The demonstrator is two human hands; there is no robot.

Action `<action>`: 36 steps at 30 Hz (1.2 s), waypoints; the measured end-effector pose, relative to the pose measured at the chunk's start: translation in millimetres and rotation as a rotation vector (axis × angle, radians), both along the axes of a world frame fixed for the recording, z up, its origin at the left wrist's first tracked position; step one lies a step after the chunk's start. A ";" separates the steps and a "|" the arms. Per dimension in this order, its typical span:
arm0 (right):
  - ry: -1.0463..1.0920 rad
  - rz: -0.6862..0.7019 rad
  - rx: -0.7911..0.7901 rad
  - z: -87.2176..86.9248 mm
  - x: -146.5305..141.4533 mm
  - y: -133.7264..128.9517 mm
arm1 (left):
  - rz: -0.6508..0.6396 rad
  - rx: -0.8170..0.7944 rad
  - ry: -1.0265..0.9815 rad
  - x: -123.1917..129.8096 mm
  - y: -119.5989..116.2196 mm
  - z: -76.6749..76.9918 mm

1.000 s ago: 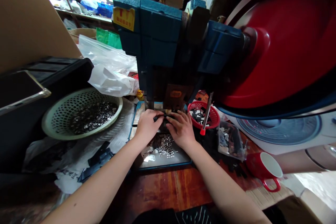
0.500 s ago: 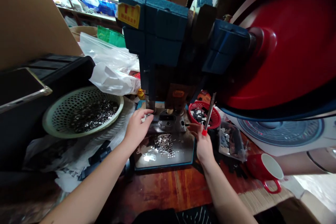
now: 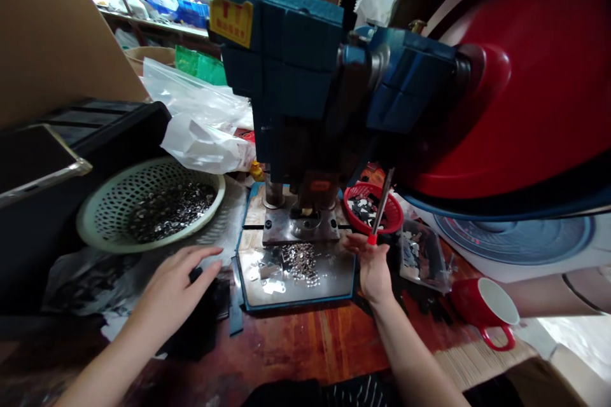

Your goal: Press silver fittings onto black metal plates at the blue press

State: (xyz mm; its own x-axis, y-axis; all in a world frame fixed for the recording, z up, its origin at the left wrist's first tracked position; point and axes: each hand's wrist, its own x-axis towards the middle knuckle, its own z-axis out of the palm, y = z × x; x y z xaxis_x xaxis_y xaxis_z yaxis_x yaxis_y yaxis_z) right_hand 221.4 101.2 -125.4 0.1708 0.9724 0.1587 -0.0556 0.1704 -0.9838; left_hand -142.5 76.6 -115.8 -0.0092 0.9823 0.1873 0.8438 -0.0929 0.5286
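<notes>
A blue press [image 3: 291,70] stands in the middle, its tool low over a metal die block [image 3: 279,230]. Small shiny metal parts [image 3: 300,262] lie heaped on the plate in front of the block. My left hand [image 3: 179,289] is over dark pieces left of the plate, thumb and fingers apart, with nothing seen between them. At the plate's right edge, my right hand [image 3: 375,267] holds a metal rod with a red end [image 3: 382,206], which points up and away; its fingertips are near the block's right side.
A pale green basket [image 3: 90,219] of metal parts sits at the left. On the right are a red basket [image 3: 398,216], a clear box of parts [image 3: 422,257], a red mug [image 3: 470,299] and a large red wheel [image 3: 539,95].
My left hand has moved from the die block down and left, off the plate. The press tool has come lower. My right hand has shifted slightly and still has the rod.
</notes>
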 end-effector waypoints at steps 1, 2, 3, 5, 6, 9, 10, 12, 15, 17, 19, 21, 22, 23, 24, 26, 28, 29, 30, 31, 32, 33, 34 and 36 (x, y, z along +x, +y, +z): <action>-0.013 -0.003 -0.021 -0.4 -2.2 0.8 | -0.034 -0.028 0.052 -8.6 -6.3 -4.5; -0.055 -0.016 -0.043 0.8 -5.1 3.1 | -0.061 -0.057 0.103 -15.6 -12.3 -9.6; -0.119 -0.038 -0.058 3.5 -8.7 7.4 | -0.084 -0.083 0.152 -20.9 -17.7 -15.3; -0.280 -0.072 -0.053 12.1 -18.0 22.0 | -0.108 -0.126 0.240 -26.4 -25.6 -27.6; -0.345 -0.076 -0.027 17.0 -23.5 31.5 | -0.113 -0.141 0.273 -26.8 -27.8 -33.5; -0.504 0.023 0.028 28.0 -40.1 60.5 | -0.086 -0.155 0.315 -23.2 -27.4 -46.1; -0.510 0.047 0.020 29.5 -44.2 68.0 | -0.072 -0.153 0.315 -21.5 -25.6 -48.1; -0.473 0.052 -0.014 29.1 -47.8 77.7 | -0.064 -0.143 0.311 -18.9 -21.1 -49.3; -0.397 -0.028 -0.053 23.9 -37.4 79.5 | -0.106 -0.127 0.291 -18.4 -15.4 -48.3; -0.340 -0.106 -0.073 20.8 -21.5 73.5 | -0.120 -0.111 0.277 -19.6 -13.3 -47.9; -0.278 -0.174 -0.082 19.1 -3.7 61.8 | -0.109 -0.079 0.281 -20.9 -12.7 -46.8; -0.231 -0.228 -0.078 18.2 10.1 44.0 | -0.103 -0.032 0.293 -21.3 -13.5 -43.3; -0.241 -0.245 -0.083 17.7 14.3 33.3 | -0.100 -0.004 0.297 -21.0 -14.5 -40.5; -0.282 -0.238 -0.089 17.0 16.3 21.8 | -0.096 0.023 0.301 -20.2 -15.7 -36.8; -0.369 -0.206 -0.092 16.1 16.3 10.0 | -0.079 0.052 0.303 -18.9 -17.2 -32.7; -0.631 -0.025 -0.042 13.9 11.2 -11.8 | -0.030 0.103 0.294 -15.2 -20.5 -23.9; -0.874 0.153 0.076 11.5 2.5 -27.7 | 0.024 0.150 0.269 -10.2 -23.4 -16.8; -0.969 0.205 0.131 10.5 -2.1 -32.7 | 0.043 0.172 0.250 -7.5 -24.5 -14.5; -1.047 0.228 0.169 9.6 -6.3 -35.7 | 0.058 0.192 0.226 -4.9 -25.4 -13.3; -1.110 0.236 0.191 8.9 -9.9 -37.1 | 0.067 0.207 0.200 -2.5 -25.9 -13.2; -1.160 0.236 0.204 8.5 -12.8 -37.4 | 0.076 0.215 0.171 -0.7 -26.1 -14.2; -1.201 0.236 0.210 8.3 -15.1 -37.0 | 0.083 0.208 0.145 0.6 -26.0 -16.2; -1.236 0.237 0.210 8.4 -16.9 -36.3 | 0.094 0.192 0.126 1.2 -25.8 -19.0; -1.293 0.237 0.209 9.8 -19.9 -34.1 | 0.118 0.133 0.123 0.6 -25.5 -25.7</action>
State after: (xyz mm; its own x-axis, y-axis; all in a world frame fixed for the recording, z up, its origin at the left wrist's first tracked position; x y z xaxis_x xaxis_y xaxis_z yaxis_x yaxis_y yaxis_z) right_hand 201.5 67.2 -115.6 -0.3841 0.8950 0.2268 0.8438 0.4400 -0.3073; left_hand -141.9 51.2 -141.4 -0.0919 0.9423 0.3220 0.9102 -0.0517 0.4110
